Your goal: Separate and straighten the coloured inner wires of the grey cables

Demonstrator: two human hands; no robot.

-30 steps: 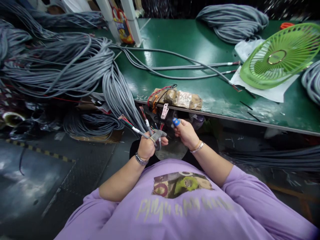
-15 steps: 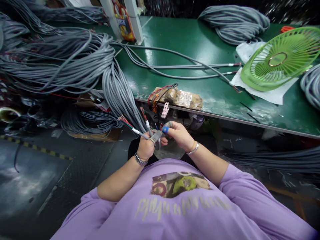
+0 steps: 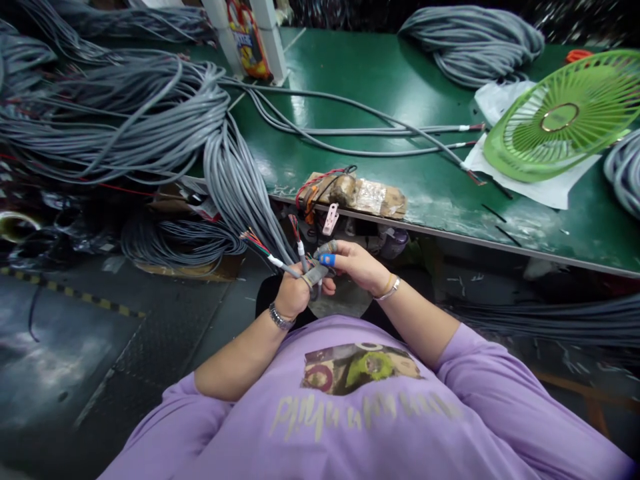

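Note:
My left hand (image 3: 295, 292) is closed around grey cables, its thumb wrapped in grey tape. From it sticks out one cable end (image 3: 276, 261) with a white band and fanned red, green and black wires. A second stripped cable end (image 3: 299, 243) points up just beside it. My right hand (image 3: 353, 265), with grey and blue tape on its fingers, pinches close against the left thumb. What lies between its fingertips is hidden. The held cables run up to a thick grey cable bundle (image 3: 240, 180) hanging over the table edge.
The green table (image 3: 350, 67) carries a large heap of grey cables (image 3: 125, 120) on the left, a coil (image 3: 475, 43) at the back and a green fan (image 3: 560, 117) on the right. A taped cardboard piece (image 3: 370, 195) with a clip (image 3: 331, 219) sits at the front edge.
My right hand has shifted slightly left, closer to the left thumb, and the coloured wires between the hands are now mostly covered. The left hand keeps its hold on the cables.

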